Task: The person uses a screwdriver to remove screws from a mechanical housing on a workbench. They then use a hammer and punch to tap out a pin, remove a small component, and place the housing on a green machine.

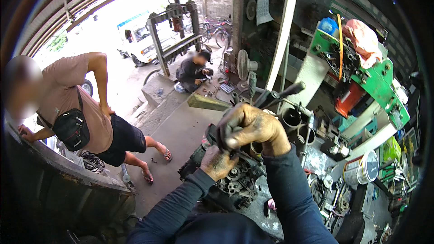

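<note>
My right hand (251, 131) is raised over the workbench, fingers curled and thumb bent around a dark object that is too hidden to name. My left hand (217, 162) is just below and left of it, closed on the same dark area, its fingertips partly covered. Beneath them lies a dark, greasy metal assembly (237, 185) with gears or small mechanical parts. Two hollow metal cylinders (290, 118) stand behind my right hand, beside upright rods or levers.
A person in a tan shirt (81, 108) stands at left; another person (192, 70) crouches by a metal press frame (174, 36). Tools (334, 199), a white bucket (361, 169) and a green stand (375, 90) fill the right. A white fan (244, 65) stands behind.
</note>
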